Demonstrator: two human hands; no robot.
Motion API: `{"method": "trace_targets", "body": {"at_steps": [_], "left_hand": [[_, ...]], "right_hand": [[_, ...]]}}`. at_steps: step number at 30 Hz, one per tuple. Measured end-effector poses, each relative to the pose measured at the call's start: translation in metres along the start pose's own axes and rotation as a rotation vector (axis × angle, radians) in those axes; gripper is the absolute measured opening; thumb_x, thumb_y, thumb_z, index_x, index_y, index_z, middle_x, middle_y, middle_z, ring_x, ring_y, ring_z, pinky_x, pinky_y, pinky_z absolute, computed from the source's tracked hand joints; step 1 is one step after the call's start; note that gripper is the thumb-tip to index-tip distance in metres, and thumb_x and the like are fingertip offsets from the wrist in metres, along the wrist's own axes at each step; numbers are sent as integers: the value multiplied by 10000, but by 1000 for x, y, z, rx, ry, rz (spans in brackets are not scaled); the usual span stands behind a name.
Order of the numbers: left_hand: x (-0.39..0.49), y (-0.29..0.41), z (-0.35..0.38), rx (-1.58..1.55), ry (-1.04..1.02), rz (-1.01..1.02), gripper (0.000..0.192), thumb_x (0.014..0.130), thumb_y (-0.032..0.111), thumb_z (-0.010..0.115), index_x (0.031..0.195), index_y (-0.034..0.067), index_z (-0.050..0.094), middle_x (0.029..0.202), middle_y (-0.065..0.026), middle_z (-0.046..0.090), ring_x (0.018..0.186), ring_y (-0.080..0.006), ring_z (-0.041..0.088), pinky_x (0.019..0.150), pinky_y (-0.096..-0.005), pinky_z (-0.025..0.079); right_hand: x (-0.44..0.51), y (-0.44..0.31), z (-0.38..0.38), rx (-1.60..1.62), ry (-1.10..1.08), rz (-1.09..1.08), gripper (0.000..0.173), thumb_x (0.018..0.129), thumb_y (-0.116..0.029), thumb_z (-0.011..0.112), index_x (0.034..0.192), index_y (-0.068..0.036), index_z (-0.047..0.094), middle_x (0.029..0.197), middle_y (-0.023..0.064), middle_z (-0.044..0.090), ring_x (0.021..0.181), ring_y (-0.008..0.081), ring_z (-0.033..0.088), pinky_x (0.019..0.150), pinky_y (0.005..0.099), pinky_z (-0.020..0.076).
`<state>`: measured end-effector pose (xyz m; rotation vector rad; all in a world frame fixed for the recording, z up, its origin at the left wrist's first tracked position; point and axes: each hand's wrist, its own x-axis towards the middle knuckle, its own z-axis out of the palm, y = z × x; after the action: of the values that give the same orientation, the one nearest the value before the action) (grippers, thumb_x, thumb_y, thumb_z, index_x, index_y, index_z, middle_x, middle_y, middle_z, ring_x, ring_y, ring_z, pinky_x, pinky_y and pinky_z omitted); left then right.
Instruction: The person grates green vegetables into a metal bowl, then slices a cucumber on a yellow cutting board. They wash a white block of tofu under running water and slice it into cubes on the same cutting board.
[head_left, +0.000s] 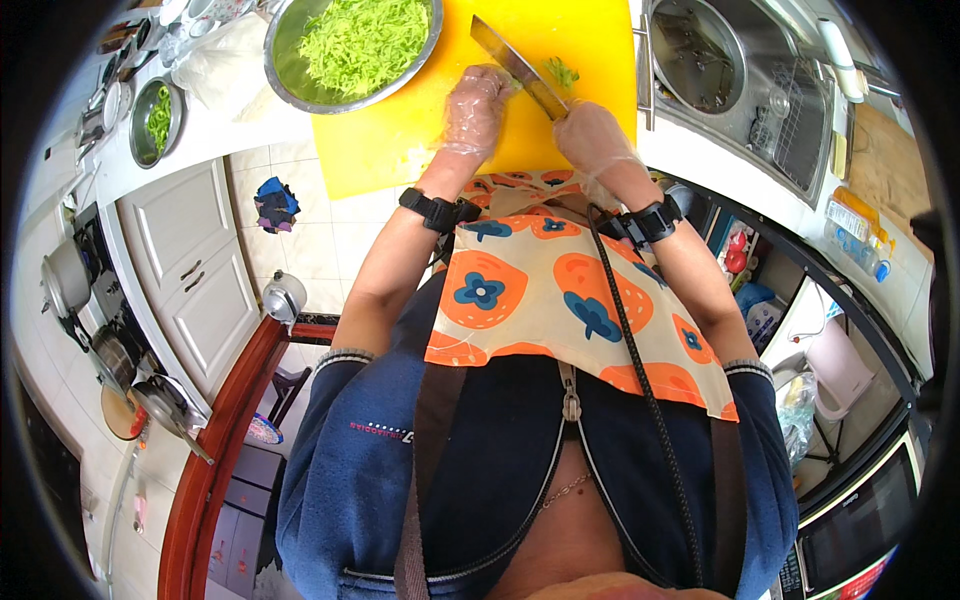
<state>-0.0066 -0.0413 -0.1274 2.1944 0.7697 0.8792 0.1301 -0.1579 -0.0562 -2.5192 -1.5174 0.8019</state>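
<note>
Both of my hands wear clear plastic gloves above a yellow cutting board (375, 150). My right hand (596, 142) grips the handle of a kitchen knife (525, 71), whose blade slants away to the upper left. Close against the blade's left side, my left hand (476, 109) has its fingers curled over a small green vegetable piece (515, 82), mostly hidden by them. A little pile of green shreds (561, 73) lies on the board right of the blade. At the upper left stands a metal bowl (289, 71) heaped with shredded green vegetable (364, 49).
A smaller metal bowl (137, 127) with cut greens and a plastic bag (225, 71) sit on the left counter. To the right is a sink (772, 75) holding a metal basin (735, 56). Bottles (855, 225) lie on the right counter. A kettle (285, 298) stands lower left.
</note>
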Motion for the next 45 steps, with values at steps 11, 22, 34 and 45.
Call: {"method": "trace_targets", "body": {"at_steps": [11,22,34,45], "left_hand": [[-8,-1,0,-75,55,-85,169,786,16,760,923,15,661,898,-166,680,800,-331,678,708,-396,553],[-13,-4,1,13,32,-167,192,805,38,782,950,42,656,850,-142,677,767,-304,689,695,-358,560],[3,48,0,171,-328,296,785,837,-60,511,1576,66,279,1630,-189,268,1511,-368,249,1225,-514,194],[13,38,-41,-228,21,100,662,766,-100,446,1419,1,496,1386,-248,560,1316,-421,512,1112,-490,396]], "right_hand": [[-6,-4,-12,111,102,63,361,913,-230,544,907,111,661,795,336,651,762,484,658,724,488,550],[-12,-9,-3,5,120,50,274,945,-218,536,933,21,670,770,285,670,738,451,665,694,487,551],[-7,28,-38,1064,-121,301,217,912,-171,630,832,18,701,589,61,579,449,157,581,421,293,439],[-30,38,-62,11,322,-56,168,876,-162,660,917,-3,627,637,163,645,591,339,661,552,415,518]]}}
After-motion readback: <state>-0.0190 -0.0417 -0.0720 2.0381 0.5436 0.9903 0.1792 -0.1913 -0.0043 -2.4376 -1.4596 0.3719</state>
